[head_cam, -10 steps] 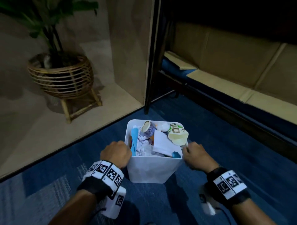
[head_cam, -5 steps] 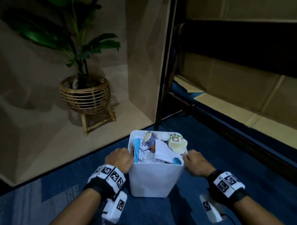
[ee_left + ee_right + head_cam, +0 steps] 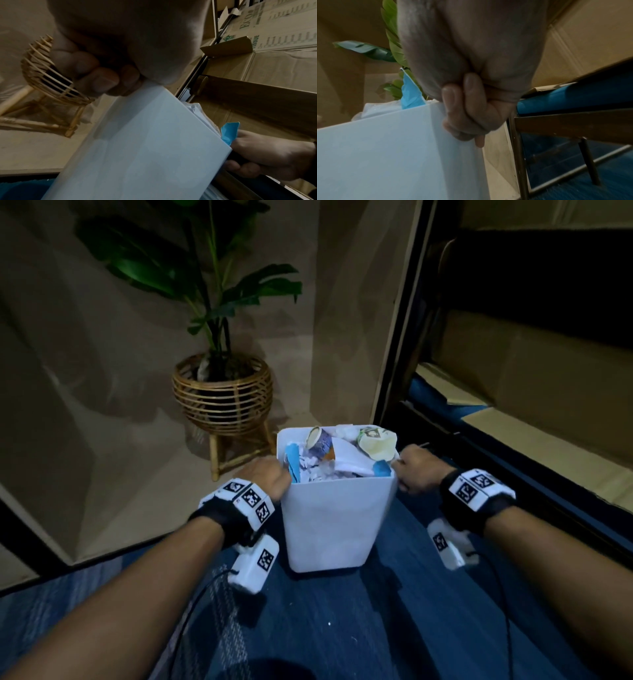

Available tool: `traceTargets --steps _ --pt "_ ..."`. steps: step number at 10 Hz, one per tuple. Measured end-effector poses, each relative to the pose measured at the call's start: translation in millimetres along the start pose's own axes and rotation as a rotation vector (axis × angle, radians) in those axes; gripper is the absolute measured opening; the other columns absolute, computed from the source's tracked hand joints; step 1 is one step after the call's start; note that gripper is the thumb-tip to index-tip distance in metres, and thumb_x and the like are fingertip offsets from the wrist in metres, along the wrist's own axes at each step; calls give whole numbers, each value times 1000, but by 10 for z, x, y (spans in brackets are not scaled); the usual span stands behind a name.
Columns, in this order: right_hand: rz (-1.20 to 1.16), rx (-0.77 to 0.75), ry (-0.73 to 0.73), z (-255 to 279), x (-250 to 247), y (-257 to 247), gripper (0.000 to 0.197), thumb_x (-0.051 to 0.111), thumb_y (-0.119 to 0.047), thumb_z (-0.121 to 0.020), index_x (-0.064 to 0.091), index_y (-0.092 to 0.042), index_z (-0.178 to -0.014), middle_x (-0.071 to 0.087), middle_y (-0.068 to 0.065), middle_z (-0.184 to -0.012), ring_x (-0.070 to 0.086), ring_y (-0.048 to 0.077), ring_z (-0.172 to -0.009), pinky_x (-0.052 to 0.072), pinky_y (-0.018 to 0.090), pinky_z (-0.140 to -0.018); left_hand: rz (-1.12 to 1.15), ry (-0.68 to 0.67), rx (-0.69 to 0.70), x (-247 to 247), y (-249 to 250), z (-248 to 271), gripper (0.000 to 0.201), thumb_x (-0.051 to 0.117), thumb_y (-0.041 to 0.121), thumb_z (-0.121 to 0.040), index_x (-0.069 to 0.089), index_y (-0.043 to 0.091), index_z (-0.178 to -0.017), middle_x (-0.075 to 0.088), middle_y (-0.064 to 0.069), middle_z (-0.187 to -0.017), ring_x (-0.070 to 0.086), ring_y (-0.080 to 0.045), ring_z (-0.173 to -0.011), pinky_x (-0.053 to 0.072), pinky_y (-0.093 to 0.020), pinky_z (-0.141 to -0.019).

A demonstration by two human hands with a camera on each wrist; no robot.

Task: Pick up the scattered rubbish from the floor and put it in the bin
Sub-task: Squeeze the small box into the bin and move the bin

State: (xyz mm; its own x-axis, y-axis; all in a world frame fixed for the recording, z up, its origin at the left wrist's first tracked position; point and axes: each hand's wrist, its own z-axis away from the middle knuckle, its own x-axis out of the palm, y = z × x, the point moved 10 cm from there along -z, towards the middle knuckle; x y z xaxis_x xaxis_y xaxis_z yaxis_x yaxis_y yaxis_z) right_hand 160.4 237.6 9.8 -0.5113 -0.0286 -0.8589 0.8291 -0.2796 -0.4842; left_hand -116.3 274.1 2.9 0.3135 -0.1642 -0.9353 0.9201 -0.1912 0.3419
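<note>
A white plastic bin (image 3: 335,522) hangs above the blue carpet, held between both hands. It is full to the top with rubbish (image 3: 337,455): crumpled paper, blue scraps, a crushed paper cup (image 3: 376,445) and a small tube. My left hand (image 3: 269,479) grips the bin's left rim with curled fingers (image 3: 96,79). My right hand (image 3: 416,469) grips the right rim, its fingers (image 3: 467,108) curled against the bin wall (image 3: 393,155). A blue scrap (image 3: 229,133) pokes over the rim by the right hand.
A potted plant in a rattan stand (image 3: 222,402) is on the beige floor just behind the bin to the left. A dark vertical post (image 3: 397,337) and a low wooden frame with cardboard (image 3: 513,419) lie to the right. Blue carpet (image 3: 342,628) spreads below.
Both hands have lifted the bin off the carpet and carried it up and forward, nearer the plant stand. The head view has risen with it.
</note>
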Motion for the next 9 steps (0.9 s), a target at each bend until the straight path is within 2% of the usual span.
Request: traceTargets --steps 1,2,3,4,5,6,7,8,9 --pt "45 -23 10 -300 -122 -65 47 47 -14 -96 62 -7 -52 58 1 -39 55 19 -42 51 31 -56 -24 22 -49 -103 62 -186 31 41 19 -97 65 2 -88 64 -22 -115 59 -35 -101 44 -37 -79" --pt "53 -54 22 -629 -201 -102 48 47 -13 -96 60 -8 -50 61 5 -46 57 22 -47 55 35 -61 32 48 -72 -107 38 -441 30 43 22 -93 52 6 -68 65 -23 -108 56 -34 -85 40 -35 -68" --pt "63 -89 7 -929 -172 -144 46 47 -14 -98 62 -8 -55 67 12 -61 62 25 -55 55 36 -64 5 57 -78 -23 36 -660 30 41 23 -97 62 4 -88 64 -23 -115 60 -39 -100 40 -35 -71" --pt "130 -114 -15 -1173 -84 -163 39 46 -19 -101 63 -9 -66 66 10 -67 63 25 -63 49 29 -63 -56 27 -91 126 69 -807 40 32 21 -103 64 -4 -109 61 -24 -123 58 -39 -112 44 -38 -83" --pt "149 -110 -26 -1441 22 -95 45 47 -18 -100 66 -6 -60 71 15 -69 64 26 -58 52 29 -60 -79 27 -100 241 79 -971 42 28 19 -105 61 -2 -119 61 -21 -125 56 -37 -117 43 -39 -94" --pt "112 -86 -46 -1702 155 27 46 46 -18 -101 65 -3 -63 70 16 -68 60 22 -52 51 28 -58 -75 6 -76 439 43 -1231 39 30 18 -103 63 0 -112 65 -21 -118 60 -38 -110 47 -39 -87" --pt "83 -91 -41 -1951 260 114 49 45 -19 -101 63 -5 -57 66 9 -55 58 15 -41 47 22 -51 -95 9 -99 611 -34 -1446 37 33 19 -101 64 0 -111 65 -21 -114 61 -38 -107 49 -40 -86" --pt "88 -107 -42 -2146 350 138 47 46 -21 -101 59 -6 -58 66 10 -59 62 20 -47 55 28 -57 -59 45 -155 703 -137 -1561 37 37 25 -99 63 3 -113 65 -19 -115 61 -37 -107 50 -40 -87" --pt "114 -134 -37 -2279 410 110 46 48 -23 -101 57 -9 -59 68 17 -73 62 28 -63 58 38 -73 -87 38 -166 795 -210 -1648 37 37 26 -100 62 3 -114 64 -18 -116 61 -37 -108 49 -40 -89"
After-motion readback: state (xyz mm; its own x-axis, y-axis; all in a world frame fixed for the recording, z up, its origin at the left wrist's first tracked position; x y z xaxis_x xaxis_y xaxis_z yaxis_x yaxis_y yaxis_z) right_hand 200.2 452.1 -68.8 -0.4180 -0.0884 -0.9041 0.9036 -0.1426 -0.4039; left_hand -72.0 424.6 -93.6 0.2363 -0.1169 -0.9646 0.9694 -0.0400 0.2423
